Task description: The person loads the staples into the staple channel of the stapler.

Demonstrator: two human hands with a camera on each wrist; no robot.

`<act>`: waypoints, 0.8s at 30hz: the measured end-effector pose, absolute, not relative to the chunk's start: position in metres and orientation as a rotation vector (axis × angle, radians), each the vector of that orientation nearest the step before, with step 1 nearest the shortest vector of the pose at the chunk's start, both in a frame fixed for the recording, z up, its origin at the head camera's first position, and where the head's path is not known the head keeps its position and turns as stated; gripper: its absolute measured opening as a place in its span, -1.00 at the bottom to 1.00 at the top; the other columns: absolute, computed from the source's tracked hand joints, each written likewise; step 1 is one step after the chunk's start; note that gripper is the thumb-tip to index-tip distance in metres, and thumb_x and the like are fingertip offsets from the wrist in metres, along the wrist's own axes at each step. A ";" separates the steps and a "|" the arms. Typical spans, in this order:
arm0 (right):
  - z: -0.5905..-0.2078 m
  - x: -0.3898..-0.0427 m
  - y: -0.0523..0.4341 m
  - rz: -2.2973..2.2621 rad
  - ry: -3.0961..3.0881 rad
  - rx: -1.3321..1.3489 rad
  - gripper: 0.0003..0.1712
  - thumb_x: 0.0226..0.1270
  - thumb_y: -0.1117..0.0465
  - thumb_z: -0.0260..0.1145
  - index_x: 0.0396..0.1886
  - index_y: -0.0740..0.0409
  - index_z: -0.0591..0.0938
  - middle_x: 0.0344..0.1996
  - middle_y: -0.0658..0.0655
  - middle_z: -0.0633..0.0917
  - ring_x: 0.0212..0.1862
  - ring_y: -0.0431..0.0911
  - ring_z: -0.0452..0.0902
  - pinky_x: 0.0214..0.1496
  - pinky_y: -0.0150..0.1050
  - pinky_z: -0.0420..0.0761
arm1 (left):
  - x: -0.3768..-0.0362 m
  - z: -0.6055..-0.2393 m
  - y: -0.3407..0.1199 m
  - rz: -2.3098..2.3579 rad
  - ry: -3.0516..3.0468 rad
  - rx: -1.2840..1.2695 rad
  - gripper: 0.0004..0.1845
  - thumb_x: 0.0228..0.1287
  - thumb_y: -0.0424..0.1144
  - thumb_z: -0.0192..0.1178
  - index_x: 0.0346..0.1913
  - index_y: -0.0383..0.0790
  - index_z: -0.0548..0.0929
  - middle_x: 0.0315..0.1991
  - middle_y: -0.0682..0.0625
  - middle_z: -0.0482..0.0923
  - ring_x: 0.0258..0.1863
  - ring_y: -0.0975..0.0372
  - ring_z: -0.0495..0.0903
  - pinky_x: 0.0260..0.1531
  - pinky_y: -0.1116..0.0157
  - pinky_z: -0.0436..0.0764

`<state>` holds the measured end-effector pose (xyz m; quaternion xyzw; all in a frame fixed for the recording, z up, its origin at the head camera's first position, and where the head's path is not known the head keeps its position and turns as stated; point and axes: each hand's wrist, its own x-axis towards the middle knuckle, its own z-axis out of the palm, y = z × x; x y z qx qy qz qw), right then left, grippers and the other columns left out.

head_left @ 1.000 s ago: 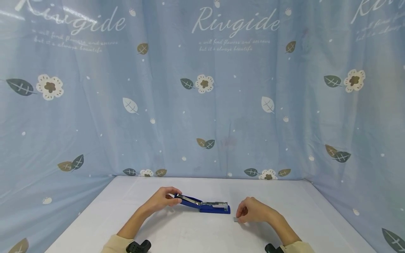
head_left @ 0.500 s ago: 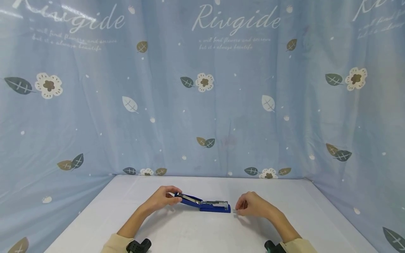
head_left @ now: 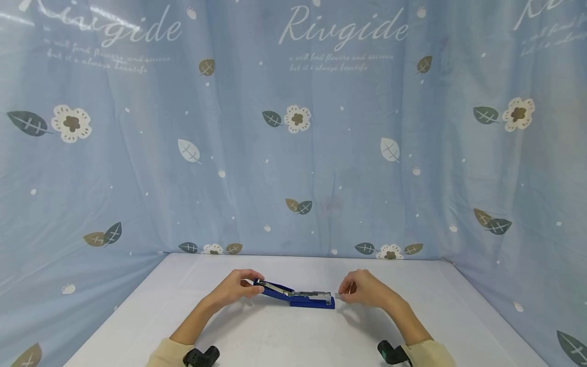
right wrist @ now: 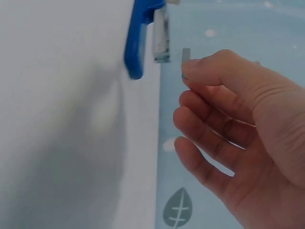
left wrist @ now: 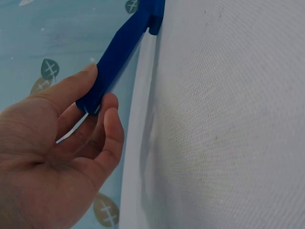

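A blue stapler (head_left: 312, 304) lies on the white table with its top cover swung back to the left and its metal magazine exposed. My left hand (head_left: 235, 286) pinches the end of the raised cover between thumb and fingers; in the left wrist view the blue cover (left wrist: 116, 57) slants up from that grip. Thumb and index finger of my right hand (head_left: 367, 289) pinch a short grey strip of staples (right wrist: 186, 55). The strip is just off the magazine's front end (right wrist: 162, 50), a small gap apart in the right wrist view. The other right fingers are loosely bent.
The white tabletop (head_left: 279, 336) spreads around the stapler. A blue curtain (head_left: 298, 163) printed with leaves and flowers encloses the back and both sides. Black wrist cameras (head_left: 202, 356) sit at both sleeves.
My right hand has risen and moved slightly left, bringing the staple strip from near the tabletop up to the magazine's front end. The left hand and stapler have stayed put.
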<state>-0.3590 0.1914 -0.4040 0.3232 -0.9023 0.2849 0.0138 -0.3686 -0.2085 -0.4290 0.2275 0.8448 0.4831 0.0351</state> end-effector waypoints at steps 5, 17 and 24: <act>-0.398 -0.359 0.186 0.866 -2.792 1.003 -0.95 0.20 0.23 0.42 -0.35 0.10 0.74 -0.45 -0.09 0.69 -0.41 -0.27 0.53 -0.38 -0.43 0.56 | -0.370 -0.430 -0.208 1.472 2.608 0.708 -0.60 0.29 -0.19 0.31 0.10 -0.35 0.61 -0.01 -0.21 0.61 -0.27 0.18 0.67 -0.31 0.36 0.65; -0.397 -0.361 0.171 0.856 -2.809 0.964 -0.97 0.20 0.22 0.43 -0.35 0.06 0.75 -0.43 -0.10 0.70 -0.40 -0.27 0.52 -0.36 -0.43 0.57 | -0.367 -0.428 -0.208 1.509 2.583 0.688 -0.64 0.28 -0.20 0.32 0.08 -0.28 0.63 0.00 -0.20 0.61 -0.24 0.15 0.67 -0.31 0.34 0.65; -0.401 -0.365 0.163 0.874 -2.833 0.928 -0.95 0.20 0.19 0.44 -0.36 0.05 0.75 -0.45 -0.11 0.69 -0.39 -0.23 0.53 -0.36 -0.43 0.57 | -0.368 -0.429 -0.208 1.506 2.586 0.691 -0.62 0.28 -0.19 0.32 0.09 -0.30 0.62 0.01 -0.20 0.61 -0.25 0.16 0.67 -0.30 0.30 0.67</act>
